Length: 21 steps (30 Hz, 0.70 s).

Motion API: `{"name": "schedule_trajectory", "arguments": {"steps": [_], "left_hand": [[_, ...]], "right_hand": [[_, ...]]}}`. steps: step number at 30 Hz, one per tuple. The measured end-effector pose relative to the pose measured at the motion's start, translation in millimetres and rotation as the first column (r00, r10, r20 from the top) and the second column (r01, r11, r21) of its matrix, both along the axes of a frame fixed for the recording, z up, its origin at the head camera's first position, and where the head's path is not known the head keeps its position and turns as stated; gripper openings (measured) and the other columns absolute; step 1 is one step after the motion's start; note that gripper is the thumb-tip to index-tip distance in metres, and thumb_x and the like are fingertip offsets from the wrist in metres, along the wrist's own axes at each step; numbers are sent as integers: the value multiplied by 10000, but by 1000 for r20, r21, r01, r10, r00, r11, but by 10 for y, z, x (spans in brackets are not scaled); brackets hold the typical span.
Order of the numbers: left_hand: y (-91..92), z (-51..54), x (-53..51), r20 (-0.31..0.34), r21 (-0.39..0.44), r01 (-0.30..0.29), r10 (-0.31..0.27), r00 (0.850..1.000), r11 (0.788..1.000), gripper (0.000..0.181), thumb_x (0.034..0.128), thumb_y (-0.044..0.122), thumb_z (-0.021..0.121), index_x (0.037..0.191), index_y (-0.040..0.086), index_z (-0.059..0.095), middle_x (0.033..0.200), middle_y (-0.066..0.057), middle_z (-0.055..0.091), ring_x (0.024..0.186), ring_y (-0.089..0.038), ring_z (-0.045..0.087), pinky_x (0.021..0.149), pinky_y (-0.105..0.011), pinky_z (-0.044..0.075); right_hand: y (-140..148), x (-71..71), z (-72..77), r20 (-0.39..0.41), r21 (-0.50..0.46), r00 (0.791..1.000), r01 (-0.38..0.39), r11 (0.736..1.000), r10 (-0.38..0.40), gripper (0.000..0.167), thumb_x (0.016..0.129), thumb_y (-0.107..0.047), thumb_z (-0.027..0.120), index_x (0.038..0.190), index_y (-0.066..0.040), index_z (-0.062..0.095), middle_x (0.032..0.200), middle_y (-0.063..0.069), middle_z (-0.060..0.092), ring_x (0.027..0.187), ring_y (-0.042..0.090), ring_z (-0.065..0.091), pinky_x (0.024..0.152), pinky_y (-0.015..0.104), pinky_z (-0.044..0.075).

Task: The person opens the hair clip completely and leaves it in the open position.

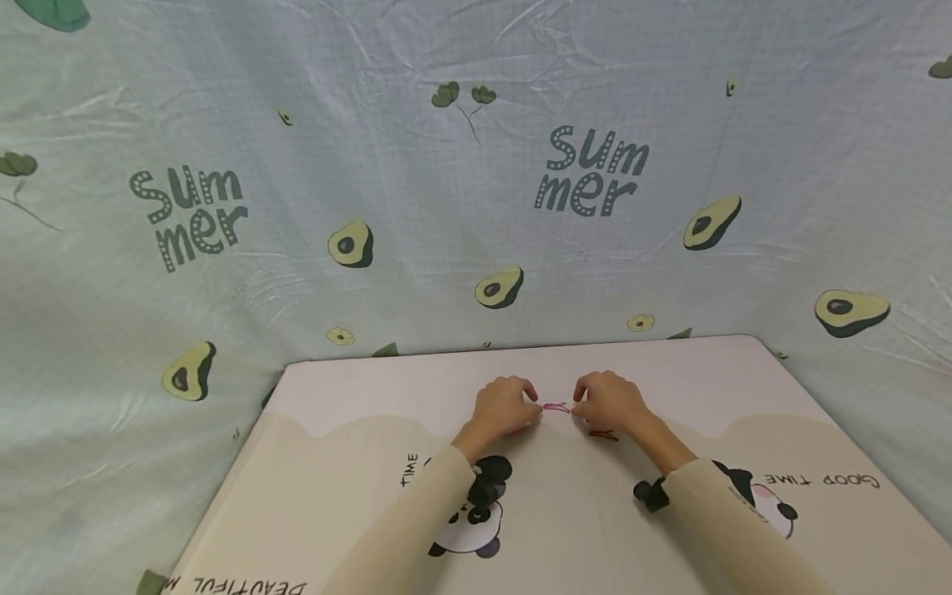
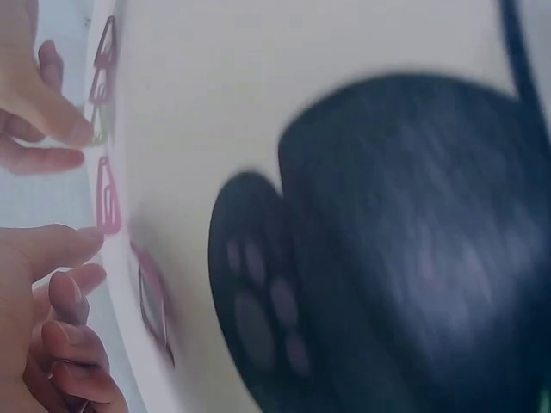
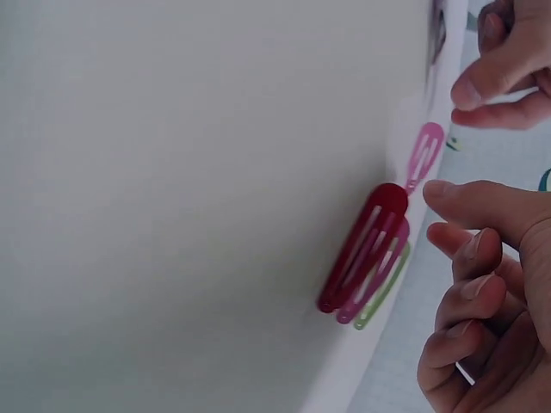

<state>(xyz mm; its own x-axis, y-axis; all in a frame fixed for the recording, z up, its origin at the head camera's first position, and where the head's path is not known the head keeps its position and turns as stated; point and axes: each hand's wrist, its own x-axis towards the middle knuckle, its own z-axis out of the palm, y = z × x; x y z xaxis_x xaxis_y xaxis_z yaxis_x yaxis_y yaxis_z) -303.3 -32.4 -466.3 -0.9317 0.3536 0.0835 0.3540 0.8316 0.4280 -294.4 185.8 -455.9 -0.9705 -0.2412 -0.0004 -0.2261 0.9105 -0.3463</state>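
Observation:
A pink snap hair clip (image 1: 556, 406) lies on the table between my two hands. My left hand (image 1: 508, 405) is at its left end, thumb and forefinger apart, the other fingers loosely curled. On the other side my right hand (image 1: 611, 401) has the same loose bend, its thumb tip close to the clip's narrow end. Neither hand visibly grips the clip; whether a fingertip touches it I cannot tell. Beside the right hand, the right wrist view shows a dark red hair clip (image 3: 353, 258) overlapping a magenta clip (image 3: 399, 245) and a green clip (image 3: 385, 288).
Another pinkish hair clip (image 2: 153, 297) lies beside the left hand. The table (image 1: 335, 397) wears a beige cover printed with pandas and lettering. Behind its far edge hangs a pale curtain (image 1: 416, 198) with avocado and "summer" prints.

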Motion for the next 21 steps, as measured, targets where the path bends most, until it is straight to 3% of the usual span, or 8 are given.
{"name": "schedule_trajectory", "arguments": {"steps": [8, 13, 21], "left_hand": [[-303, 32, -8, -1, 66, -28, 29, 1000, 997, 207, 898, 297, 727, 1022, 148, 801, 739, -10, 718, 719, -169, 557, 585, -302, 428], [-471, -10, -12, 10, 78, -33, 32, 999, 996, 198, 878, 295, 757, 998, 146, 810, 806, -4, 737, 715, -145, 561, 590, -287, 424], [-597, -75, 21, 69, 74, 16, -22, 997, 997, 178, 888, 296, 760, 993, 167, 824, 855, 3, 744, 706, -128, 532, 617, -280, 386]], "right_hand": [[-123, -9, 46, -5, -43, 999, -43, 998, 43, 217, 869, -269, 802, 1017, -115, 767, 798, -12, 683, 652, 139, 565, 572, 300, 449], [-317, -11, 30, -19, -64, 997, -78, 995, 77, 174, 878, -267, 796, 985, -132, 776, 786, -17, 670, 662, 141, 540, 568, 293, 430], [-612, -42, -39, -33, -62, 994, -103, 993, 101, 125, 866, -222, 790, 965, -147, 775, 805, -16, 678, 709, 143, 556, 602, 302, 442]]}}
